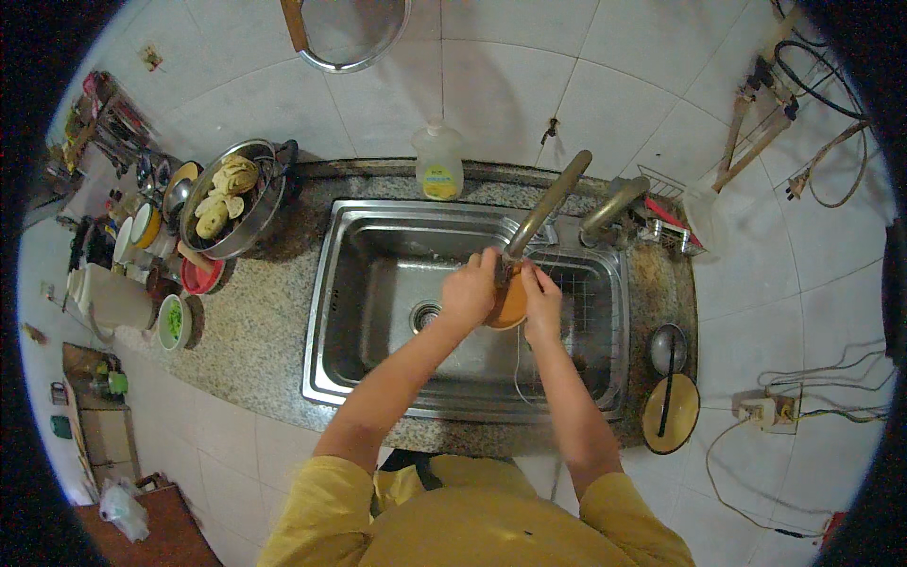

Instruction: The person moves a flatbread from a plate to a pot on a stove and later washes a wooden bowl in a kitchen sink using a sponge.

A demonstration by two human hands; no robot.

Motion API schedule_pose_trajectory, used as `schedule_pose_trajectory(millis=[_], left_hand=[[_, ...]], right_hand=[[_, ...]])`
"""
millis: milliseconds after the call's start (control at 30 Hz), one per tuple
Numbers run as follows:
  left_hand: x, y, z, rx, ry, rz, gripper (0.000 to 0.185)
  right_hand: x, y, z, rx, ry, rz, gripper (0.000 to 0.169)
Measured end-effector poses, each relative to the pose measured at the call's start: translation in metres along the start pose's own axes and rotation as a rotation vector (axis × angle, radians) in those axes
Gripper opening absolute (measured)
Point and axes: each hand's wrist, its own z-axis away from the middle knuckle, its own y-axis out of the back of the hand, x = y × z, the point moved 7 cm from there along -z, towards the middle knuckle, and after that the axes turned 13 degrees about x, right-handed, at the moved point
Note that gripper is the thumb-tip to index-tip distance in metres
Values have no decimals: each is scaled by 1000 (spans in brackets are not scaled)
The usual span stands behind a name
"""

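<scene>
Over the steel sink [386,407], an orange bowl [511,303] is tilted between my two hands, just below the tip of the faucet spout [549,202]. My left hand [469,292] grips its left side, with a small dark thing at the fingertips that is too blurred to name. Along the right rim my right hand [543,303] is closed, thumb and fingers at the edge. The hands hide part of the bowl. To the left of my left hand lies the round drain [426,316]. A wire rack [582,301] sits in the sink's right side.
Behind the sink stands a soap bottle [438,163]. On the left counter are a steel pot [266,227] holding pale food, a red dish [203,276] and a bowl of chopped greens [174,322]. At right, a ladle [668,351] rests across a yellow dish [677,418].
</scene>
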Motion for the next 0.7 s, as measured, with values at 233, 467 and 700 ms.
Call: schedule_pose_trajectory(millis=[233, 467, 700], left_hand=[[15, -16, 28, -209, -210, 217, 46], [-5, 12, 1, -20, -259, -103, 39], [5, -1, 6, 54, -465, -66, 32]], right_hand=[[1, 9, 1, 16, -119, -104, 34], [19, 3, 1, -109, -91, 8, 29], [29, 6, -1, -91, -175, 236, 36]])
